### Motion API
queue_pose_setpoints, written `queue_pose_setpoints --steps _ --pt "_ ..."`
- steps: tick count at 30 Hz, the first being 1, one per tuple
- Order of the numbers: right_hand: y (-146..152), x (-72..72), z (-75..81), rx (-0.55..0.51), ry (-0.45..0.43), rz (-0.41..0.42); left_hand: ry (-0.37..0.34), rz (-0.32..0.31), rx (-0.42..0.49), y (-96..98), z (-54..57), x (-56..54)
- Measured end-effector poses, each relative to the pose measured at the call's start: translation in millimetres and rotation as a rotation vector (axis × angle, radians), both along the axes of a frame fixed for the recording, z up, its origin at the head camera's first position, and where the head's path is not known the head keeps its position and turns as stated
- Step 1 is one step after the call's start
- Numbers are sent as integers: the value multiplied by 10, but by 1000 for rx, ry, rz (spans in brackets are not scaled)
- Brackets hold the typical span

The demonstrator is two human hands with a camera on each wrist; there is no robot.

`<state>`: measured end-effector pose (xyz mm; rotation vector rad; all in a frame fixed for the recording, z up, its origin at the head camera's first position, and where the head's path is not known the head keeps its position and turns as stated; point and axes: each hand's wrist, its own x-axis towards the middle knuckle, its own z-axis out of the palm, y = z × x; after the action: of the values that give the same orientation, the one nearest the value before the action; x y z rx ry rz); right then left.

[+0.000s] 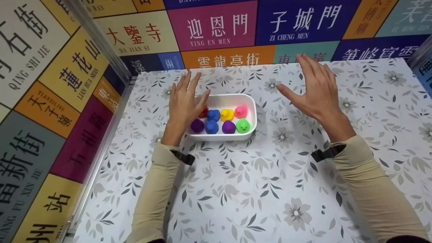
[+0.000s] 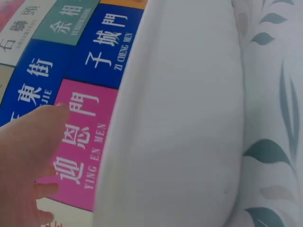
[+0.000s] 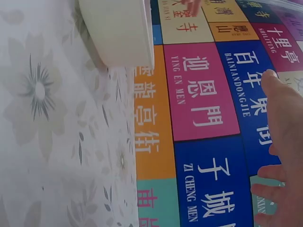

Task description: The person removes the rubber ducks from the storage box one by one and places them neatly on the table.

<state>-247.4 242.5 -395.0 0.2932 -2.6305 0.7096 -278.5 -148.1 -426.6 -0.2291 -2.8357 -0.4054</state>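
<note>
A white plastic tub (image 1: pixel 253 113) stands on the table, holding several small rubber ducks. In its back row I see a partly covered red duck (image 1: pixel 203 112), a blue one (image 1: pixel 213 115), a yellow duck (image 1: pixel 227 115) and a pink duck (image 1: pixel 241 111). The front row has purple, blue and green ducks (image 1: pixel 243 126). My left hand (image 1: pixel 184 106), fingers spread, overlaps the tub's left end in the head view; the tub's side wall (image 2: pixel 180 104) fills much of the left wrist view. To the right of the tub, my right hand (image 1: pixel 317 91) hovers with straight fingers and thumb apart, holding nothing.
Floral-patterned covering (image 1: pixel 229 189) spreads over the table. Panels with printed characters stand along the back (image 1: pixel 216 27) and the left side (image 1: pixel 67 77). Both wrists carry dark straps, the right one (image 1: pixel 327 153) over a beige sleeve (image 1: pixel 371 185).
</note>
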Motion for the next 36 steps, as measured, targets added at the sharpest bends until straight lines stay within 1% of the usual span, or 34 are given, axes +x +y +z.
queue_pose_setpoints --steps 4,7,11,15,20,23,27,30,33,36 --pt "-82 32 -31 -48 71 21 -20 -1 67 -116 -101 33" --pt "-153 50 -81 -71 114 39 -13 -7 114 -208 -178 49" --pt "-260 81 -143 -78 116 68 17 -27 215 -311 -279 68" --pt "-365 113 -188 -69 64 97 33 -54 319 -364 -360 72" --pt "-495 135 -231 -46 -11 150 43 -75 394 -375 -412 48" --pt "-572 144 -252 -22 -74 206 49 -83 421 -373 -422 29" --pt "-687 163 -276 15 -184 289 57 -86 444 -375 -437 5" --pt "-774 179 -291 23 -248 337 61 -88 452 -374 -441 -9" --pt "-852 191 -317 25 -256 390 64 -91 448 -370 -439 -21" --pt "-928 197 -342 58 -261 431 68 -95 446 -375 -436 -26"
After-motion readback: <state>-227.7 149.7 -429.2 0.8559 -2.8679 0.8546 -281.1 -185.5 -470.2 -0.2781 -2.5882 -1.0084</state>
